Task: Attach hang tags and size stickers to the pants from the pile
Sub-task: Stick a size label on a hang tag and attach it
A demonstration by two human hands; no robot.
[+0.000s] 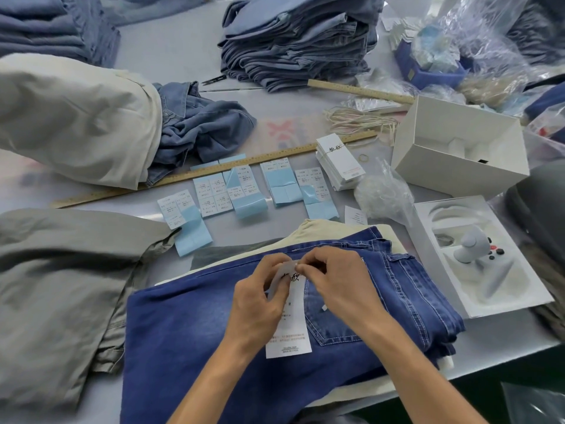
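Both of my hands are working at the waistband of the dark blue jeans [189, 338] lying folded in front of me: my left hand [260, 296] and right hand [333, 278] are pinching the top of a white hang tag [290, 328] resting on the denim. Size sticker sheets [244, 191] are lying just beyond.

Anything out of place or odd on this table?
Yes: a game controller sits in an opened white package right of the blue jeans, unrelated to tagging. One denim garment lies crumpled rather than folded.
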